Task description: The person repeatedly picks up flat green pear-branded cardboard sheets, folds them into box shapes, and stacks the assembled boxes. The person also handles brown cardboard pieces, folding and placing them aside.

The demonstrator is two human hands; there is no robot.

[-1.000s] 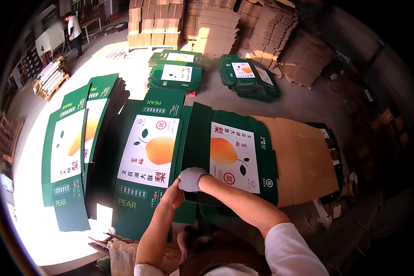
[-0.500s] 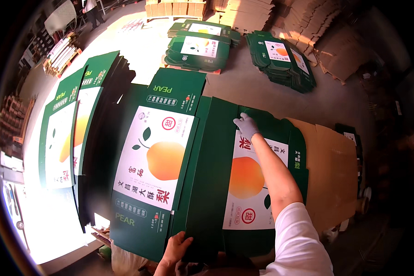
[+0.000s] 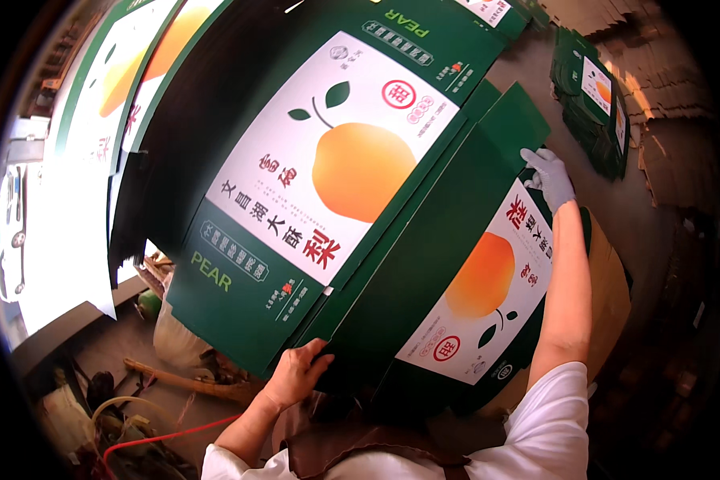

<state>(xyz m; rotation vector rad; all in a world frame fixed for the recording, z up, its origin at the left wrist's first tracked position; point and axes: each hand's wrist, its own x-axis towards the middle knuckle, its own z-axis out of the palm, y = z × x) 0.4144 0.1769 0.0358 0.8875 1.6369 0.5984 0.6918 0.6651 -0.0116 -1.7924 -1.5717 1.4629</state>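
Note:
In front of me lies a flat green carton blank [image 3: 424, 264], with one panel printed with a pear on white. My bare left hand [image 3: 298, 373] is closed on its near edge, thumb and fingers pinching the board by the fold. My right hand [image 3: 550, 179], in a pale glove, has bent fingers gripping the far right part at the slot beside a flap. To the left, partly overlapped by it, is another green carton blank [image 3: 312, 168] with a larger printed pear. Part of the right-hand panel is hidden behind my right forearm.
More green printed blanks [image 3: 140, 60] stand at the left. A stack of green cartons [image 3: 590, 100] sits on the floor at the far right, near brown cardboard piles [image 3: 676, 96]. Brown board [image 3: 612, 280] shows beneath my blank. A red hose [image 3: 172, 434] runs at lower left.
My view has turned and moved closer to the blanks. The blank under my hands is now tilted, its far end toward the right. My right hand has shifted right along with its far edge.

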